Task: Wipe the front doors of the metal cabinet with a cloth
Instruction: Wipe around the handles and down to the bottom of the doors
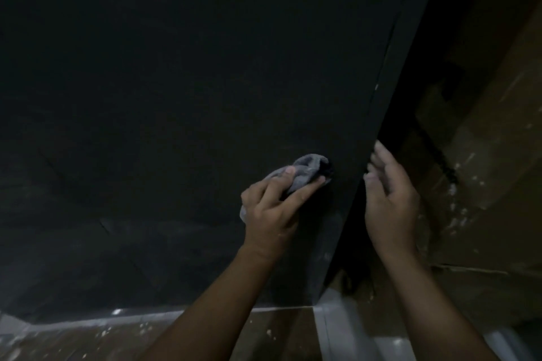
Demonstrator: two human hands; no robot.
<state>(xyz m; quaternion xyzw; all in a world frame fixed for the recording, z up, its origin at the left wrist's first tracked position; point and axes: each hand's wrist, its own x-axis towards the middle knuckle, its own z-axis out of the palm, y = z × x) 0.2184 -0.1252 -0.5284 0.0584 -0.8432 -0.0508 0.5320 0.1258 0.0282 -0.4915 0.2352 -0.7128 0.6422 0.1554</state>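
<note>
The head view is looking down along a dark metal cabinet (181, 82) whose front door is filling most of the frame. The light is dim and the picture is slightly blurred.

The left hand (271, 208) is reaching up from the lower middle and is pressing a grey cloth (305, 170) flat against the door, low on its right side. Its fingers (305, 187) are curling over the bunched cloth and gripping it, with two fingertips lying on top of the fabric. A little of the cloth is sticking out below the hand on its left side.

The right hand (390, 199) is sitting just beside the left, at the door's right edge. Its fingers (378, 155) are loosely bent and partly open, with the fingertips touching or nearly touching that edge; whether they are wrapping around it cannot be told. This hand is holding nothing else.

To the right of the cabinet, a dark gap is running upward, and past it brown cardboard boxes (484, 170) are stacking up, speckled with pale spots.

Below the cabinet, the floor (278, 331) is showing brown with white flecks, and a pale strip (334, 328) is running along the cabinet's base and bending down toward the bottom edge of the frame.
</note>
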